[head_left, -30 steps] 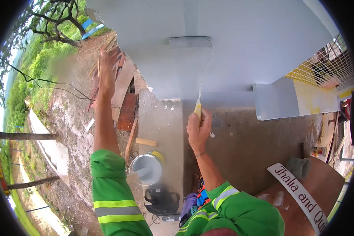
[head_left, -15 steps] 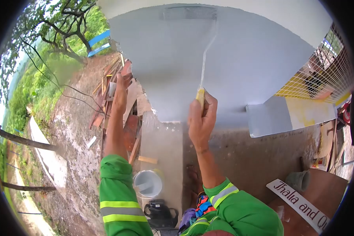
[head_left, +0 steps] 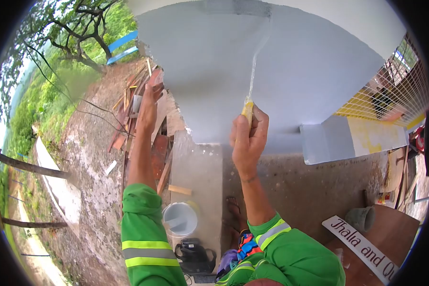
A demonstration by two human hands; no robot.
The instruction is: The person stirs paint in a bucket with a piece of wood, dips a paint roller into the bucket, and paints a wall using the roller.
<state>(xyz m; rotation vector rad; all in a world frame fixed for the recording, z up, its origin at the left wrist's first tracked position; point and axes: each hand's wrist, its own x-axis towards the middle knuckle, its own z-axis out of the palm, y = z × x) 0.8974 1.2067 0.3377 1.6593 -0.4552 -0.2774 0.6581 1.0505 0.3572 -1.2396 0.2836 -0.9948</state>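
Note:
A paint roller with a yellow handle (head_left: 247,112) is wrapped in the fingers of my right hand (head_left: 250,140). Its paint-coated wire shaft runs up to the grey roller head (head_left: 238,6), which lies against the grey-painted wall (head_left: 209,71) near the top of the view. My left hand (head_left: 153,89) is at the wall's rough left edge, with its fingers stretched out and nothing visible in them. Whether its palm touches the edge is hidden.
Below my left arm stands a white bucket (head_left: 180,219) with pale liquid, beside a black bag (head_left: 195,256). Scrap boards (head_left: 159,152) lie left of the wall. At right are a lettered sign (head_left: 362,248), a grey pot (head_left: 360,218) and a wire mesh (head_left: 391,95).
The roller head has moved a little higher in the view, and the handle has shifted slightly right with my right hand. My left hand stays at the wall edge.

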